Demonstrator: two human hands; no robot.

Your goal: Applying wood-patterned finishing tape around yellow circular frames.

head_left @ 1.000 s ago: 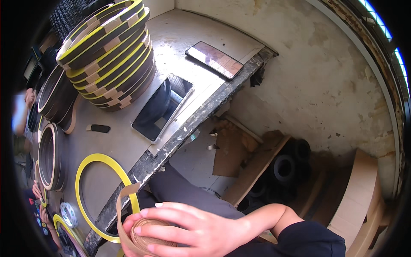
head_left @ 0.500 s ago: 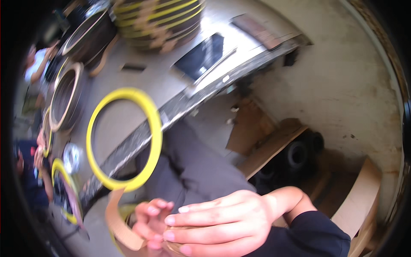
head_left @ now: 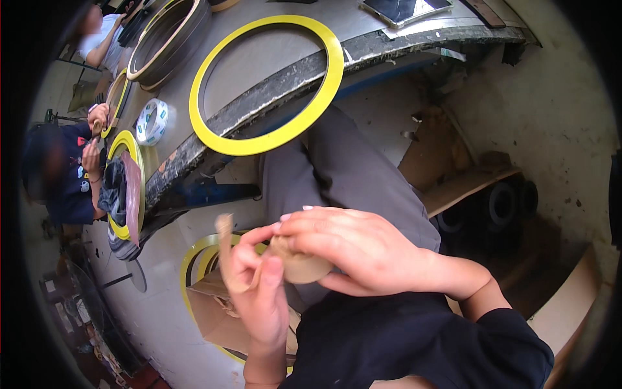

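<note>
While L hand (head_left: 262, 282) pinches the brown tape strip (head_left: 225, 249) & R hand (head_left: 363, 253) cups its roll (head_left: 306, 267) over the lap (head_left: 366, 168), nr side of the surface (head_left: 178, 107), slack btwn them could prob. let it twist & self-stick.

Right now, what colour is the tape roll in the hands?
Plain tan. The tape roll shows best in the head view, though partly covered.

The grey tabletop (head_left: 178, 109), its edge (head_left: 259, 98) worn, stretches beyond the fingers (head_left: 317, 227). Ahead of them a yellow ring (head_left: 256, 146) overhangs; ahead-left lie a tape roll (head_left: 153, 121) and stacked dark rings (head_left: 170, 55); ahead-right, a phone (head_left: 409, 9).
</note>
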